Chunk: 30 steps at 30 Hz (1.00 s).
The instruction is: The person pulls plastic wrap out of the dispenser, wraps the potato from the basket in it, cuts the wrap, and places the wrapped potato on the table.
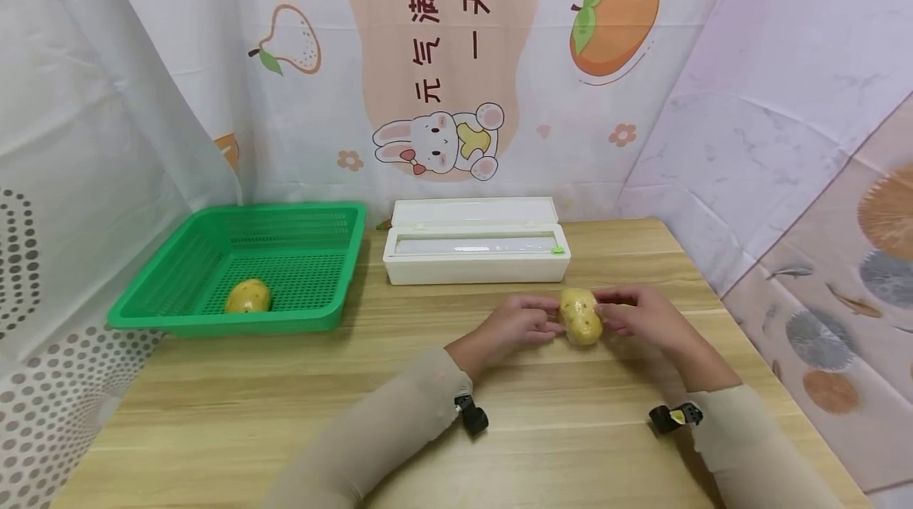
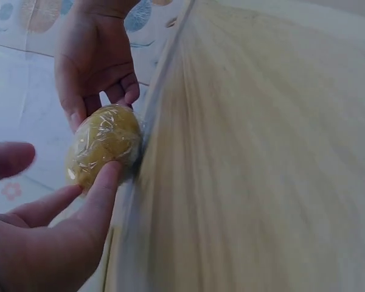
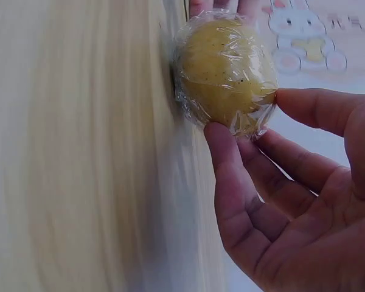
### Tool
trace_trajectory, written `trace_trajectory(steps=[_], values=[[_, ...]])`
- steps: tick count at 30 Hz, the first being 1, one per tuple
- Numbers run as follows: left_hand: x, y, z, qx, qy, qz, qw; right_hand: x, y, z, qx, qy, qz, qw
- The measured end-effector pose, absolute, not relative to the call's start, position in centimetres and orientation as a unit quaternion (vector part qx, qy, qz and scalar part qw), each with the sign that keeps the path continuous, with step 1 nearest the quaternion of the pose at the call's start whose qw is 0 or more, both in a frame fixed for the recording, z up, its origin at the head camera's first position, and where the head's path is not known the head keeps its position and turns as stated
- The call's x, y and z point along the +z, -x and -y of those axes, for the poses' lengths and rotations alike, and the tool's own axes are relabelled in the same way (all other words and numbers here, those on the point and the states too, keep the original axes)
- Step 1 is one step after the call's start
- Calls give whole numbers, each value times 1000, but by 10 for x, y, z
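A yellow potato [image 1: 581, 317] wrapped in clear plastic film is on the right part of the wooden table. My right hand [image 1: 642, 320] grips its right side; in the right wrist view the thumb and fingertips press against the crinkled film on the potato [image 3: 225, 73]. From the other side, my left hand [image 1: 519, 323] touches it with the fingertips. The left wrist view shows the left thumb held away from the potato [image 2: 106, 143], while two fairly straight fingers meet it.
A green basket [image 1: 228, 327] at the left holds another potato [image 1: 248, 296]. Behind the hands, a white cling film box [image 1: 474, 269] stands with its lid raised. A printed cloth [image 1: 307, 136] hangs at the table's back edge.
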State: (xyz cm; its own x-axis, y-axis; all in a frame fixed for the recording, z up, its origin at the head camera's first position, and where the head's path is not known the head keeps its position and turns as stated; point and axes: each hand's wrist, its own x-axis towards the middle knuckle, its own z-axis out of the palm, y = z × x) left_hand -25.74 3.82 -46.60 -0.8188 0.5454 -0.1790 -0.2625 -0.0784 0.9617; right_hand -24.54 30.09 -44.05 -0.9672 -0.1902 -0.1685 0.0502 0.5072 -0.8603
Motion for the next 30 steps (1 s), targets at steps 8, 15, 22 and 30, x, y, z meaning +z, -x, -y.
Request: trace_trajectory(steps=[8,15,22,30], values=[[-472,261,-62,673,-265,-645,249,-443,249,-331,-488,16,-867,96],[-469,260,-98,739,-178,-583,288,-449,250,-355,-517,-25,-851,87],[-468,257,-119,550,-342,-749,143,-452,246,-370,-533,-66,-839,84],[-465,253,-144,660,-234,-679,220,-450,248,-384,-525,-96,-842,73]])
